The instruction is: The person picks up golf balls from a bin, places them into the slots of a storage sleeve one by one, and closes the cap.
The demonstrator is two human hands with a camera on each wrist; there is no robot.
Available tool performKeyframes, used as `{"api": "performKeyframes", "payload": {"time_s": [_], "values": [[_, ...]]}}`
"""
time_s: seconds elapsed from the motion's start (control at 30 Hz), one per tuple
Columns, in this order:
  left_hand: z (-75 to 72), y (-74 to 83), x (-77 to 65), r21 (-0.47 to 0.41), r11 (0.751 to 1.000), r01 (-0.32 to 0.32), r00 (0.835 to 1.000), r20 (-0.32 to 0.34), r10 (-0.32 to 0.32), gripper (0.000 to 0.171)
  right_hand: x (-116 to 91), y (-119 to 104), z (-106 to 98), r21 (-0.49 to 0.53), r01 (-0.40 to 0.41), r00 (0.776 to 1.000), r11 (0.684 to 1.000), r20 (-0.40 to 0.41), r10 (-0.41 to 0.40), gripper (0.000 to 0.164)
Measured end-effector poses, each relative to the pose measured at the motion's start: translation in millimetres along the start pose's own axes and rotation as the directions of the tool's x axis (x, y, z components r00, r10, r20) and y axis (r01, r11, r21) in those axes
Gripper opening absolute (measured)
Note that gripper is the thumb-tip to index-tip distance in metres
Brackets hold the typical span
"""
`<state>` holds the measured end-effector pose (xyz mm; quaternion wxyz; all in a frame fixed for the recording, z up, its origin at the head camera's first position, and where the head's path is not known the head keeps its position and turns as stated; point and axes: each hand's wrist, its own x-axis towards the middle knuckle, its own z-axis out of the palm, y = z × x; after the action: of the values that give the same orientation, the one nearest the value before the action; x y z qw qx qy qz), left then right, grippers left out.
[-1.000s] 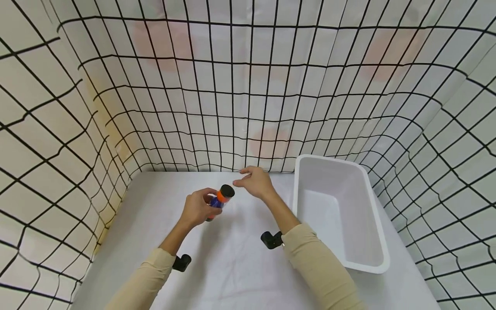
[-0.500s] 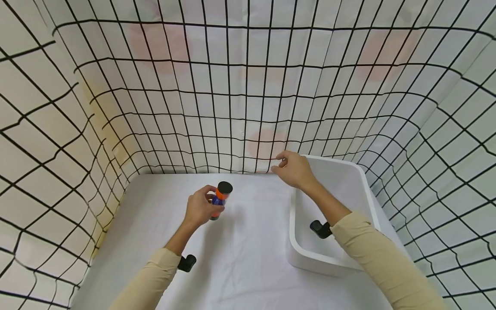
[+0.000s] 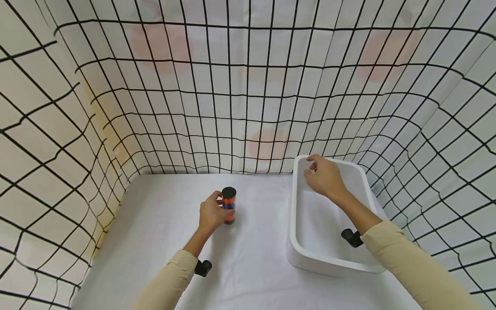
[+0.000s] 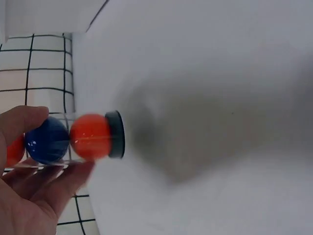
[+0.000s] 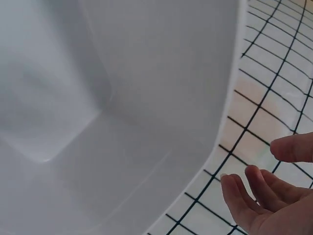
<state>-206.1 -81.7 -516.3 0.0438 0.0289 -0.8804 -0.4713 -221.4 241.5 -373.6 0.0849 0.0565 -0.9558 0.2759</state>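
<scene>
In the head view my left hand (image 3: 211, 214) grips a clear tube of balls (image 3: 230, 201) that stands nearly upright in the grasp, above or on the white surface. Orange and blue balls show through the tube wall in the left wrist view, with a black end cap (image 4: 116, 134) towards the surface. My thumb and fingers wrap round the tube (image 4: 91, 137) from both sides. Over the far left part of a white plastic tub (image 3: 294, 239) hovers my right hand (image 3: 326, 178), its fingers loosely bent and nothing between them. The right wrist view shows this hand (image 5: 274, 200) beside the tub rim.
Black wire grid (image 3: 248, 103) walls rise at the back and on both sides, against pale sheeting. A white cloth-like surface (image 3: 252, 262) lies beneath. Small black cameras (image 3: 203, 268) sit at the wrists.
My right hand has moved right, from near the tube to over the tub. My left hand has shifted slightly right, and the tilted tube now stands more upright.
</scene>
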Motion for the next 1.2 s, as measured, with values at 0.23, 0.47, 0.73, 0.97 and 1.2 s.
{"api": "performKeyframes", "payload": {"time_s": [0.23, 0.47, 0.73, 0.97, 1.2], "values": [[13.6, -8.5, 1.3, 0.011, 0.999, -0.035, 0.999, -0.028, 0.035, 0.049, -11.5, 27.0, -3.3, -0.023, -0.049, 0.999, 0.999, 0.014, 0.050, 0.050], [18.4, -8.9, 1.3, 0.015, 0.998, -0.061, 0.996, -0.068, 0.062, 0.048, -18.9, 47.4, -2.6, -0.060, -0.068, 0.997, 0.996, 0.018, 0.069, 0.051], [25.6, -14.1, 0.0, 0.033, 0.998, -0.055, 0.993, -0.102, 0.058, 0.047, -24.6, 54.6, -0.7, -0.100, -0.106, 0.988, 0.989, 0.103, 0.116, 0.063], [25.8, -14.1, -1.9, 0.043, 0.998, -0.052, 0.996, -0.068, 0.054, 0.047, -26.1, 58.7, 1.2, -0.117, -0.115, 0.986, 0.987, 0.106, 0.127, 0.065], [0.6, -7.2, 3.2, 0.088, 0.991, -0.100, 0.992, 0.089, 0.093, 0.056, -27.4, 59.7, 1.2, -0.124, -0.107, 0.988, 0.986, 0.100, 0.120, 0.064]]}}
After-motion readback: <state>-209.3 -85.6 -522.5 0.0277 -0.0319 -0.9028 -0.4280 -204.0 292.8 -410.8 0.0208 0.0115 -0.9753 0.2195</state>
